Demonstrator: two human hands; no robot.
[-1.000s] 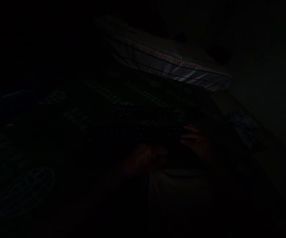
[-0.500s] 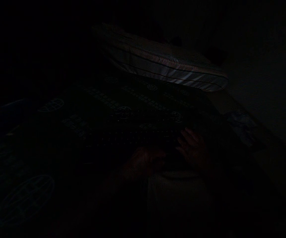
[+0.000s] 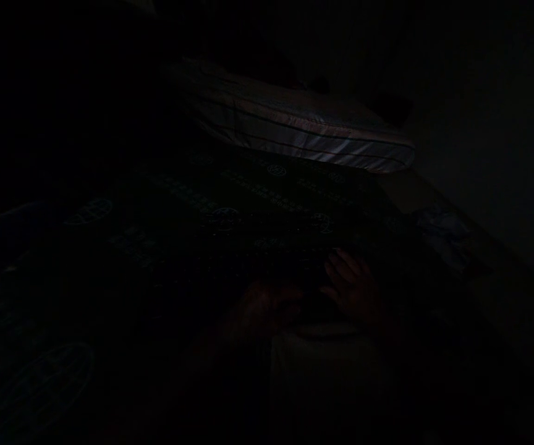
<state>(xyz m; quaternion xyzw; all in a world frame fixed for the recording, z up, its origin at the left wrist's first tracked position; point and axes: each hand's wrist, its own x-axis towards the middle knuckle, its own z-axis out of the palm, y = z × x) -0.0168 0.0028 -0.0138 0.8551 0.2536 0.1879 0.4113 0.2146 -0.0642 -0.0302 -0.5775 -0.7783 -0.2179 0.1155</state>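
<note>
The scene is very dark. A dark keyboard (image 3: 230, 262) with rows of small faint marks lies in front of me on a green printed cloth (image 3: 267, 194). My right hand (image 3: 353, 281) rests at its right end, with fingers spread and stretched toward the keys. Close beside it, my left hand (image 3: 267, 306) lies low over the near side of the keyboard, its fingers pointing right. Shadow hides whether those fingers are curled and whether anything is under them.
A thick, striped mattress-like bundle (image 3: 313, 133) lies along the far edge of the cloth. Over on the right is a crumpled pale bag or cloth (image 3: 445, 232). Light-coloured fabric (image 3: 317, 358) shows below my hands. A wall (image 3: 480, 136) rises at the right.
The picture has grown a little darker, and the view has shifted slightly, so most things appear a bit lower and further left. Both hands stay in about the same place over the keyboard.
</note>
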